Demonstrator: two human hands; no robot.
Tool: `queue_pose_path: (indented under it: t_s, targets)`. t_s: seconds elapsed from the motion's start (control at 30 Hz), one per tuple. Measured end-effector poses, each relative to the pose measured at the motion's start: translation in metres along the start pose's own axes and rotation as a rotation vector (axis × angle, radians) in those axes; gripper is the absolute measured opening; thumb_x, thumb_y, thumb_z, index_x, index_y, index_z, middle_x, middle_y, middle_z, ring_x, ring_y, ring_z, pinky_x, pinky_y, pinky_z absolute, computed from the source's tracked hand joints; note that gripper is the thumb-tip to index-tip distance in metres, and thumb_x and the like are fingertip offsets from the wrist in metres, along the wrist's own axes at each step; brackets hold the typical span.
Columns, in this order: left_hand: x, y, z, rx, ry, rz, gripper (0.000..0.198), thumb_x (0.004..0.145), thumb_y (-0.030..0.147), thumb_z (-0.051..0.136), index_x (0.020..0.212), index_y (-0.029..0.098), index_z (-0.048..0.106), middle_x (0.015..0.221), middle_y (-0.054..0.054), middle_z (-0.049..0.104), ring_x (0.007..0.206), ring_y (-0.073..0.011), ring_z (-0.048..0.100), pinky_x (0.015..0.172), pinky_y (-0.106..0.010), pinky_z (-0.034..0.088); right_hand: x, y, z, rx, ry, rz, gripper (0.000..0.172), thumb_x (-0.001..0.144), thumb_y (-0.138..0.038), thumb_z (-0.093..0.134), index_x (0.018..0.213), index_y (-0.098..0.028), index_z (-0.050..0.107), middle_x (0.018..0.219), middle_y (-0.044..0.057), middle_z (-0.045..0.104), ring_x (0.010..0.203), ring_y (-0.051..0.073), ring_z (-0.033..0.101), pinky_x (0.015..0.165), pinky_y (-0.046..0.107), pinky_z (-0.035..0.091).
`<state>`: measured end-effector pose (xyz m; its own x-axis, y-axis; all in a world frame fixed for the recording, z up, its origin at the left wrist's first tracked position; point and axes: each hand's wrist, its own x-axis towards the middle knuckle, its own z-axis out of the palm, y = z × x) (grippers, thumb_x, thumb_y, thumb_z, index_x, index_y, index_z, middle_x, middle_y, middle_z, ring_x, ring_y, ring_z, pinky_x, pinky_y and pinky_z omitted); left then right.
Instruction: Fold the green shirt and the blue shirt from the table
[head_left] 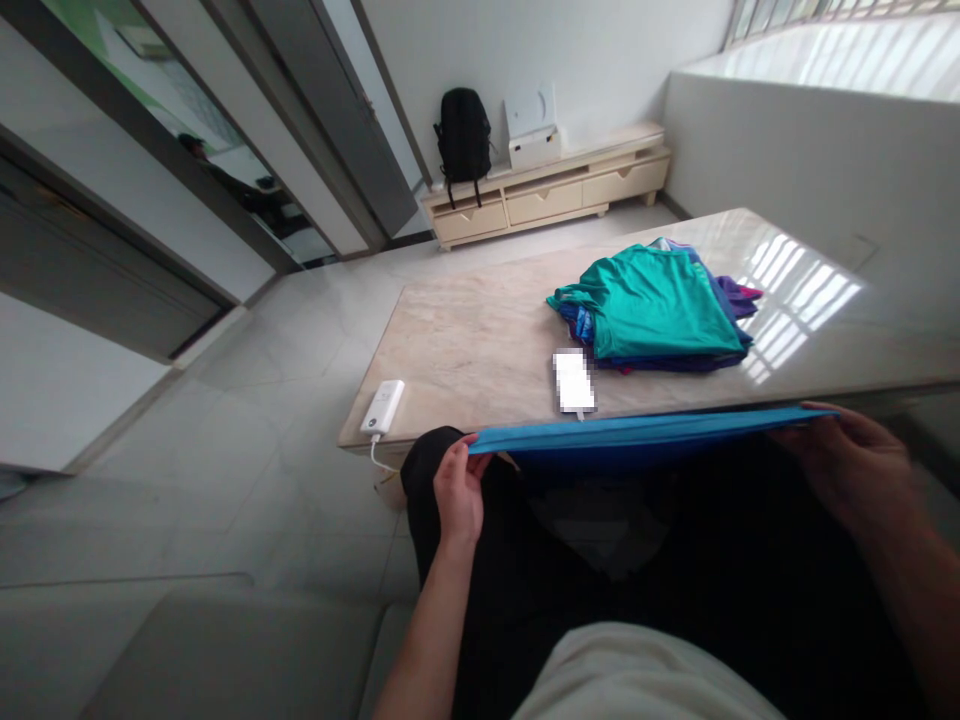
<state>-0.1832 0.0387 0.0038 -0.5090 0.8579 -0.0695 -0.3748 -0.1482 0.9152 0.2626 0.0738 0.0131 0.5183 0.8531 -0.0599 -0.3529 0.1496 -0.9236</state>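
A blue piece of fabric (637, 432), perhaps a garment, is stretched level between my hands over my lap, at the near edge of the table. My left hand (459, 490) pinches its left corner between thumb and fingers. At the other end, my right hand (859, 455) grips the right corner. The fabric's lower part hangs in shadow, darker blue. Beyond it lies a stack of clothes on the table, with a green shirt (660, 305) on top and blue and purple garments (731, 298) showing beneath.
The marble-look table (465, 330) also bears a phone with a blurred screen (574, 382) and a white power bank (383, 407) with a cable. Against the wall, a low cabinet (544, 205) holds a black backpack (463, 135) and a white box (534, 148). A grey seat (232, 655) is at lower left.
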Motion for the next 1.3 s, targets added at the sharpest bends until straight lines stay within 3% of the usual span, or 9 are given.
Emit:
queue_pose_path:
  t_s: [0.17,0.4,0.6,0.7,0.87,0.97,1.03,1.13,1.3]
  targets:
    - [0.001,-0.002,-0.003,-0.094,0.109,-0.004,0.023,0.076,0.025,0.082,0.097,0.019,0.073,0.098,-0.003,0.077,0.093,-0.0151,0.072,0.089,-0.030,0.057,0.000,0.006,0.003,0.045,-0.064,0.157,0.049,0.039,-0.029,0.102,0.082,-0.020,0.079,0.077,0.004,0.075,0.070,0.019,0.071,0.076,0.034,0.064]
    - [0.016,-0.007,-0.010,-0.234,0.082,-0.154,0.018,0.091,0.018,0.064,0.106,0.024,0.073,0.104,-0.004,0.078,0.100,-0.0151,0.073,0.092,-0.030,0.057,0.001,0.012,-0.003,0.018,-0.078,0.191,0.049,0.034,-0.028,0.102,0.075,-0.020,0.077,0.079,0.003,0.073,0.074,0.019,0.069,0.073,0.033,0.063]
    - [0.019,-0.013,0.006,-0.144,0.001,-0.238,0.026,0.096,0.029,0.059,0.118,0.027,0.072,0.108,-0.003,0.076,0.101,-0.0155,0.071,0.094,-0.030,0.056,-0.006,0.010,0.001,-0.039,-0.247,0.233,0.038,0.042,-0.028,0.100,0.071,-0.022,0.076,0.113,0.003,0.069,0.083,0.017,0.066,0.066,0.024,0.057]
    - [0.008,-0.009,0.027,-0.131,-0.102,-0.325,0.042,0.090,0.035,0.069,0.131,0.026,0.066,0.102,-0.002,0.073,0.089,-0.0129,0.069,0.089,-0.027,0.055,-0.012,0.012,0.013,-0.118,-0.397,0.280,0.032,0.050,-0.034,0.097,0.074,-0.022,0.078,0.100,0.004,0.068,0.071,0.015,0.063,0.061,0.026,0.054]
    - [-0.028,-0.017,0.070,-0.021,-0.458,-0.437,0.063,0.087,0.041,0.077,0.143,0.025,0.053,0.090,0.000,0.065,0.072,-0.0096,0.060,0.070,-0.020,0.050,-0.030,0.035,0.052,-0.210,-0.674,0.347,0.028,0.063,-0.037,0.093,0.081,-0.021,0.080,0.084,0.004,0.068,0.060,0.013,0.061,0.053,0.024,0.047]
    - [-0.047,-0.034,0.084,0.148,-0.654,-0.334,0.060,0.094,0.043,0.069,0.147,0.023,0.048,0.086,0.001,0.060,0.063,-0.0072,0.050,0.059,-0.017,0.040,-0.051,0.055,0.084,-0.215,-0.826,0.395,0.028,0.065,-0.037,0.092,0.082,-0.019,0.079,0.079,0.003,0.069,0.058,0.012,0.059,0.054,0.023,0.046]
    - [-0.054,-0.045,0.085,0.296,-0.712,-0.189,0.055,0.099,0.041,0.061,0.149,0.023,0.045,0.085,0.001,0.058,0.066,-0.0088,0.051,0.063,-0.019,0.042,-0.066,0.067,0.103,-0.199,-0.918,0.406,0.027,0.068,-0.038,0.091,0.081,-0.018,0.079,0.078,0.003,0.068,0.060,0.012,0.058,0.055,0.023,0.047]
    - [-0.059,-0.055,0.077,0.477,-0.674,-0.018,0.051,0.102,0.035,0.055,0.150,0.022,0.044,0.089,-0.001,0.060,0.079,-0.0132,0.058,0.078,-0.025,0.048,-0.085,0.083,0.119,-0.153,-0.920,0.375,0.024,0.071,-0.040,0.088,0.081,-0.020,0.079,0.086,0.004,0.067,0.070,0.014,0.059,0.060,0.024,0.049]
    - [-0.058,-0.058,0.064,0.590,-0.661,0.058,0.051,0.104,0.026,0.048,0.154,0.023,0.038,0.102,-0.005,0.066,0.095,-0.0164,0.065,0.092,-0.030,0.050,-0.094,0.108,0.117,-0.153,-0.828,0.389,0.024,0.070,-0.042,0.089,0.079,-0.021,0.080,0.100,0.004,0.065,0.078,0.015,0.061,0.063,0.025,0.051]
